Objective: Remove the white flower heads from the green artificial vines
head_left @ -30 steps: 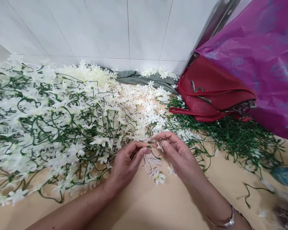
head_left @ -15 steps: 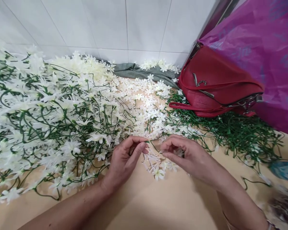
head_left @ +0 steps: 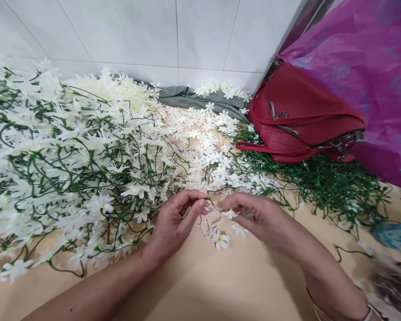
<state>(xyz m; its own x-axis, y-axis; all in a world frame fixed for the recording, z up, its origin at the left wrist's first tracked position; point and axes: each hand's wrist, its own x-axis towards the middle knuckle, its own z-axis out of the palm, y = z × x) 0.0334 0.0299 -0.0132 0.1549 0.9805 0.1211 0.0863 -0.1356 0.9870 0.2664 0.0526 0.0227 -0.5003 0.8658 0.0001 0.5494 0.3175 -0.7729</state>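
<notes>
Thumb and forefinger of my left hand (head_left: 175, 222) pinch a thin green artificial stem (head_left: 210, 200) near its end. Facing it, my right hand (head_left: 264, 218) has its fingers curled together around a small white artificial flower (head_left: 231, 214), close to that stem. Part of what lies between the right fingers is hidden by the hand. Below the fingertips, white stamen pieces (head_left: 204, 228) and a loose white blossom (head_left: 221, 240) rest on the tan surface (head_left: 200, 281). Beside my left hand rises a large heap of white flowers on green stems (head_left: 96, 165).
Loose white blossoms (head_left: 217, 154) spread toward the tiled wall (head_left: 153, 35), where a grey-green cloth (head_left: 187, 97) lies. On the right, a red handbag (head_left: 307, 111) sits on bare green stems (head_left: 337, 187) before a purple plastic bag (head_left: 361, 67). A blue object (head_left: 392, 236) lies further right.
My right hand has moved right and turned, and a white flower now shows at its fingertips by the stem. The left hand keeps its pinch. The view has tilted slightly.
</notes>
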